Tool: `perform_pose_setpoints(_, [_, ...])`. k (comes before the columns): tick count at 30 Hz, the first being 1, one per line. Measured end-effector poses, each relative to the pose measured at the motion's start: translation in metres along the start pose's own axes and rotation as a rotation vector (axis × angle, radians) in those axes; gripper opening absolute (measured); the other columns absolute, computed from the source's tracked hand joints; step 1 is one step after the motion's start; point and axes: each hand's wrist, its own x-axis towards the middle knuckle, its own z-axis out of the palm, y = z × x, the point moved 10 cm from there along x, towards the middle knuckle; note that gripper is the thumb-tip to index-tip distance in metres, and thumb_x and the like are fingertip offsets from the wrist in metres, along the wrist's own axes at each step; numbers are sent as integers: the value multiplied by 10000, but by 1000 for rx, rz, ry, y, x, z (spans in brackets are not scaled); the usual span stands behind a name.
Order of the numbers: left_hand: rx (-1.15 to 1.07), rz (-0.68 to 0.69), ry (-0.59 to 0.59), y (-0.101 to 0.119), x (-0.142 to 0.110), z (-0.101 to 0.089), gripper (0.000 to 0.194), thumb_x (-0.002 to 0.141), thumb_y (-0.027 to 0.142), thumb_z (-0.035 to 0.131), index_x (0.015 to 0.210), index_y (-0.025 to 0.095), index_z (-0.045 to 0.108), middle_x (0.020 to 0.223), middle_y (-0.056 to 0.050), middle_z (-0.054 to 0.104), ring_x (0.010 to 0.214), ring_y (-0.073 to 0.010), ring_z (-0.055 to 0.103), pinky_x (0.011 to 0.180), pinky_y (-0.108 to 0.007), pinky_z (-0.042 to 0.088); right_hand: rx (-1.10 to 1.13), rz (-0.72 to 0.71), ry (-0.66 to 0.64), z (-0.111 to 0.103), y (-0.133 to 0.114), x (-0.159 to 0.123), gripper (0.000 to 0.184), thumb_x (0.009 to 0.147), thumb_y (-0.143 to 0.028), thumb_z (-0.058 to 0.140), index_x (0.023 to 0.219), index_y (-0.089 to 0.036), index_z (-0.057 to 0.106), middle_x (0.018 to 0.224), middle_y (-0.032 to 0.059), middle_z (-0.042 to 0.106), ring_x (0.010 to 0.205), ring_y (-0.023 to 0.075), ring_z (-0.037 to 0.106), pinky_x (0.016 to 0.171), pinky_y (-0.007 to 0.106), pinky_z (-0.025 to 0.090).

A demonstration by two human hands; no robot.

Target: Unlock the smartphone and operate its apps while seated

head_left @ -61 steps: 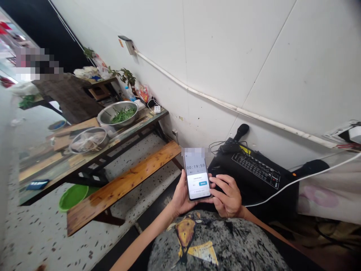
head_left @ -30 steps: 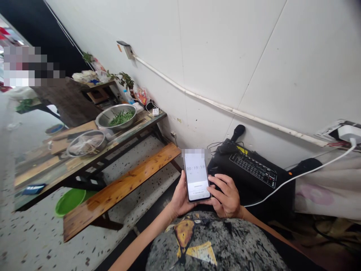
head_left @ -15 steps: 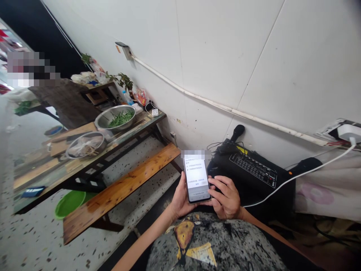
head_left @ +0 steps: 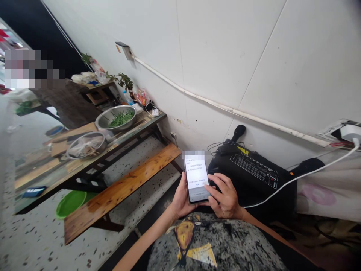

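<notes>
A smartphone (head_left: 196,180) with a lit white screen showing lines of text is held upright in front of my patterned shirt. My left hand (head_left: 179,196) is closed around its left side and lower edge. My right hand (head_left: 226,197) is at the phone's right edge with its fingers bent and apart. One fingertip reaches over the lower right of the screen, at or just above the glass. Part of the right thumb is hidden near the phone's bottom corner.
Left, a wooden bench (head_left: 124,192) runs before a table holding a bowl of green beans (head_left: 121,119) and a steel basin (head_left: 86,146). A green tub (head_left: 70,205) sits underneath. Right, a black speaker (head_left: 254,169) has microphones on it; a white cable (head_left: 290,180) crosses it. A person (head_left: 67,101) is behind the table.
My right hand's fingers have moved slightly left, from the phone's right edge onto the lower part of the screen. My left hand keeps the same hold on the phone.
</notes>
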Motion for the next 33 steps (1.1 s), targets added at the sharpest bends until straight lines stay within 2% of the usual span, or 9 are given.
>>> perform_pose_setpoints(4, [-4, -5, 19, 0, 1, -3, 772, 907, 708, 292, 1350, 117, 520, 1236, -192, 611, 1129, -338, 584, 936, -483, 459, -8, 7, -13, 3, 1, 0, 297, 815, -177, 531, 1040, -53, 680, 1233, 231, 565, 1146, 358, 477, 861, 517, 514])
perform_pose_setpoints(12, [10, -1, -13, 1, 2, 2, 765, 913, 696, 295, 1352, 110, 517, 1124, -189, 662, 1005, -322, 638, 804, -432, 515, -32, -2, -11, 4, 2, 0, 301, 815, -198, 523, 1028, -66, 690, 1220, 225, 579, 1152, 352, 486, 861, 512, 518])
perform_pose_setpoints(24, [11, -3, 18, 3, 6, -5, 766, 907, 696, 332, 1393, 119, 468, 1138, -188, 654, 965, -308, 643, 791, -423, 511, -34, 10, -4, 2, 5, 2, 307, 819, -196, 517, 1066, -87, 663, 1227, 206, 574, 1143, 339, 490, 848, 500, 534])
perform_pose_setpoints(30, [-6, -4, -30, 3, 7, 1, 716, 913, 684, 333, 1288, 122, 568, 1115, -166, 671, 891, -283, 659, 752, -407, 519, -42, 0, 3, 0, 6, 4, 305, 828, -200, 507, 1069, -91, 659, 1229, 206, 571, 1147, 338, 488, 856, 518, 524])
perform_pose_setpoints(33, [-12, 8, -28, 4, 7, 3, 698, 924, 669, 329, 1259, 118, 595, 1119, -156, 674, 889, -269, 662, 786, -397, 512, -52, 7, 8, -1, 7, 3, 310, 830, -206, 504, 1077, -105, 662, 1232, 198, 573, 1149, 333, 489, 858, 518, 524])
